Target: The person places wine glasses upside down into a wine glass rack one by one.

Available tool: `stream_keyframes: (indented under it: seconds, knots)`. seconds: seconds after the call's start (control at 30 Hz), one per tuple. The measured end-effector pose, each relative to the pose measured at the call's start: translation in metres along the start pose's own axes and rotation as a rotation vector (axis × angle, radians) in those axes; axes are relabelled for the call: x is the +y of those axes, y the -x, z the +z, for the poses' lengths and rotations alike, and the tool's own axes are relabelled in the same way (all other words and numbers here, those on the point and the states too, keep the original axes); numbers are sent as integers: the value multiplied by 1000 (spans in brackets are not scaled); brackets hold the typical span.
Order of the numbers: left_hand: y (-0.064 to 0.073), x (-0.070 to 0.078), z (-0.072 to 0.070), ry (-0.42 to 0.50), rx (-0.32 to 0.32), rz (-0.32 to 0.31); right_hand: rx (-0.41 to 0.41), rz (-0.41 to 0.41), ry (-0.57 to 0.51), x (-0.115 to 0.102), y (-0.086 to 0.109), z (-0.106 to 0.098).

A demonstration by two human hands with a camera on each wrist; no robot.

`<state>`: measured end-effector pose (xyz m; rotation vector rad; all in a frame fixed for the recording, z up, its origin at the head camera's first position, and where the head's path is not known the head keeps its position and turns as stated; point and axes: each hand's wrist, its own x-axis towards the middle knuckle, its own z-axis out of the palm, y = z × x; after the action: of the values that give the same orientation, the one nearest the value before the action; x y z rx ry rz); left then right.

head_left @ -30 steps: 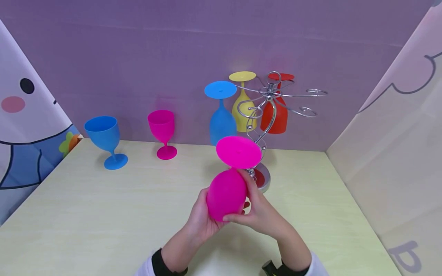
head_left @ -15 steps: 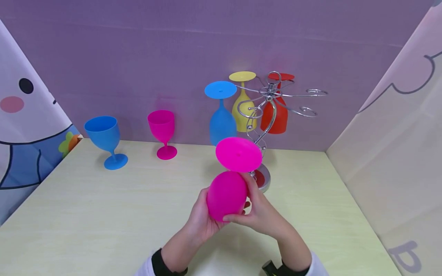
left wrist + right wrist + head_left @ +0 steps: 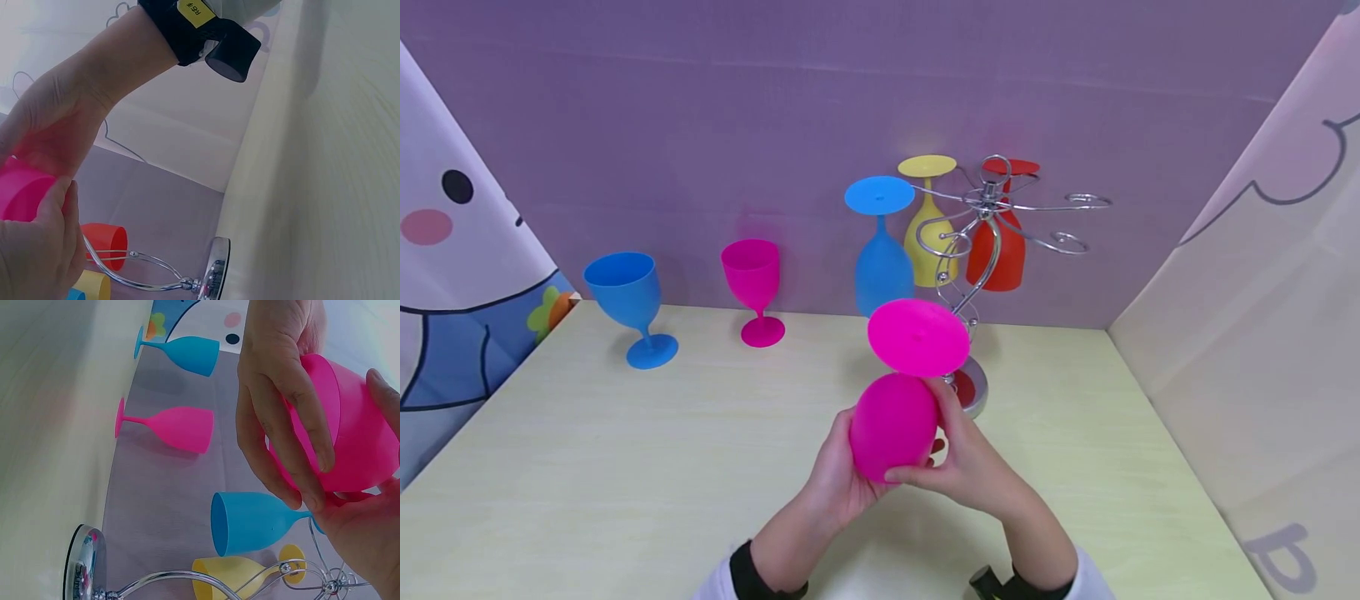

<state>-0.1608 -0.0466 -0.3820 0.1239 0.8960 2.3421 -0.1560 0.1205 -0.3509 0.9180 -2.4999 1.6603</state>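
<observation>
Both hands hold a pink plastic goblet (image 3: 895, 429) upside down over the table, its round foot (image 3: 919, 337) uppermost and tilted toward me. My left hand (image 3: 835, 479) cups the bowl from the left and below; in the right wrist view its fingers (image 3: 275, 434) spread along the bowl. From the other side, my right hand (image 3: 962, 462) grips the bowl, thumb low and a finger up near the stem. Just behind the goblet stands a chrome wire glass rack (image 3: 988, 200). A blue goblet (image 3: 883, 267), a yellow goblet (image 3: 925, 229) and a red goblet (image 3: 1000, 250) hang inverted from it.
On the left, a second blue goblet (image 3: 625, 292) and another pink goblet (image 3: 752, 275) stand upright near the table's back edge. The rack's round base (image 3: 973, 387) rests behind my right hand. Two bare rack arms (image 3: 1067, 242) reach right. A purple backdrop (image 3: 700, 125) closes the rear.
The held pink goblet has tipped slightly, its foot coming down a little toward me. Both hands keep nearly the same place and hold; the other goblets and the rack stay put.
</observation>
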Motion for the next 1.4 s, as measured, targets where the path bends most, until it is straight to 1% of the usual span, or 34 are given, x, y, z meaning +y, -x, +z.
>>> stream_keyframes:
  seconds: [0.27, 0.47, 0.53, 0.67, 0.73, 0.9, 1.0, 1.1, 1.2, 1.3, 1.4]
  knots:
    - [0, 1, 1, -1, 6, -6, 14, -11, -2, -1, -1, 0]
    - [0, 2, 2, 8, 17, -22, 31, -29, -12, -1, 0, 1]
    - [1, 2, 2, 8, 8, -25, 41, -38, -15, -1, 0, 1]
    - [1, 4, 1, -21, -16, -18, 60, -56, -23, -2, 0, 1]
    - [1, 5, 1, -52, -1, -4, 69, -66, -17, -2, 0, 1]
    - [0, 7, -2, -138, 68, 50, 92, -88, 10, 0, 0, -1]
    - [-2, 10, -5, -163, 110, 77, 100, -91, 19, 1, 1, -2]
    - [-4, 17, -10, -175, 146, 116, 126, -89, 40, 1, 1, -4]
    - [-3, 28, -16, -167, 160, 183, 161, -91, 65, 2, 2, -7]
    - [1, 41, -22, -143, 184, 266, 184, -87, 65, 2, 1, -11]
    - [7, 54, -26, -168, 217, 355, 208, -62, 64, 1, 1, -14]
